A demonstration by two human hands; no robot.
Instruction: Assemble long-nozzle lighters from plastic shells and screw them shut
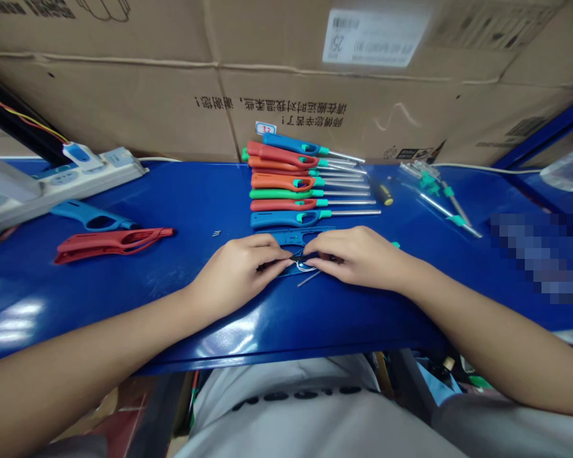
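left hand (241, 264) and right hand (358, 254) pinch a small black part (297, 258) between fingertips, blue casing (291, 237) beneath, coloured lighters (281, 182) rowed beyond, on blue table (191, 197)

On the table (195, 197), lighters (286, 180) lie in a row behind the left hand (241, 270) and right hand (358, 257), before a cardboard box (172, 114), with casings (91, 244) to the left, before a power strip (60, 178), and loose tubes (438, 207) to the right.

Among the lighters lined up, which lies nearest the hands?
The blue lighter at the near end, beside a red one; the others lie farther back, including the other blue lighter, at the far end.
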